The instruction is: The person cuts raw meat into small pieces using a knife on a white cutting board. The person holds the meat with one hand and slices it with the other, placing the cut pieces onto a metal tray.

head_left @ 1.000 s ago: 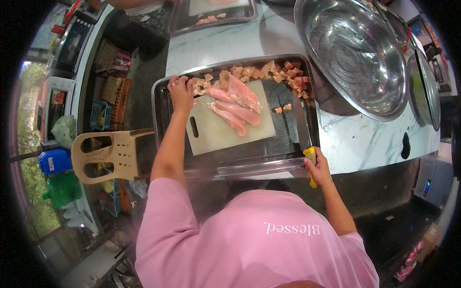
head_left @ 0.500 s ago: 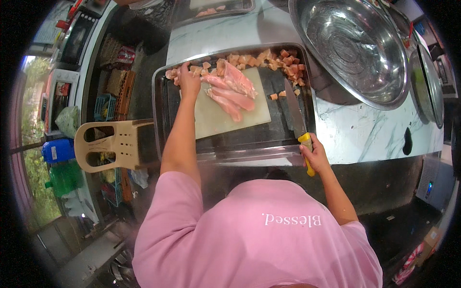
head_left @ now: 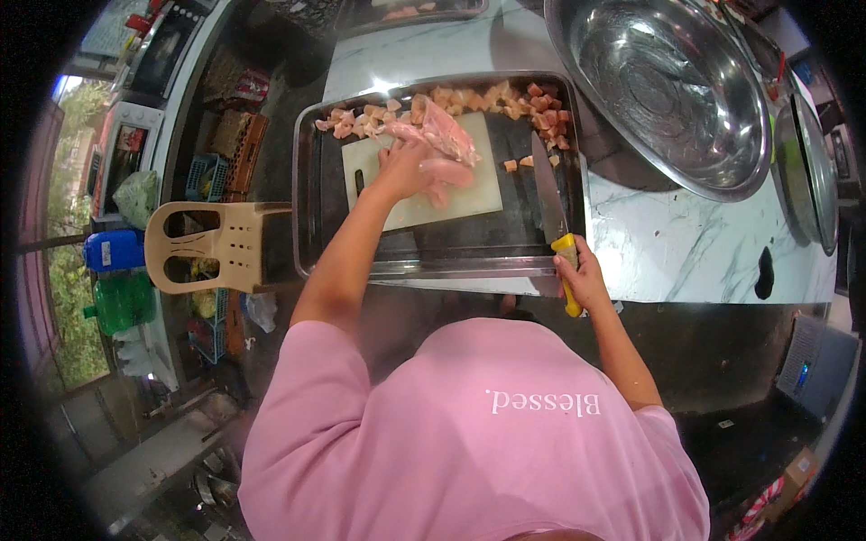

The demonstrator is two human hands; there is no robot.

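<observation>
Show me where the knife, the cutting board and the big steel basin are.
Knife [head_left: 553,207]: head view, on the blade.
Cutting board [head_left: 469,200]: head view, bare lower right part.
Steel basin [head_left: 663,104]: head view, inside surface.

Basin [head_left: 622,68], upper right: polished metal, mirror-glossy. Tray [head_left: 433,242], mid-frame: metal, shiny rim, darker dull base. Cutting board [head_left: 484,192] in it looked like smooth, pale, matt plastic. Knife [head_left: 548,194]: smooth metal blade, yellow plastic-looking handle [head_left: 565,244]. Raw meat [head_left: 448,132] was moist, slightly glossy. Tabletop [head_left: 695,257], right: smooth, glossy, marble-look. Chair [head_left: 265,243], left: smooth beige plastic. Shirt [head_left: 487,451], lower centre, was soft matt cloth. Jug [head_left: 124,302], far left: translucent green plastic.
</observation>
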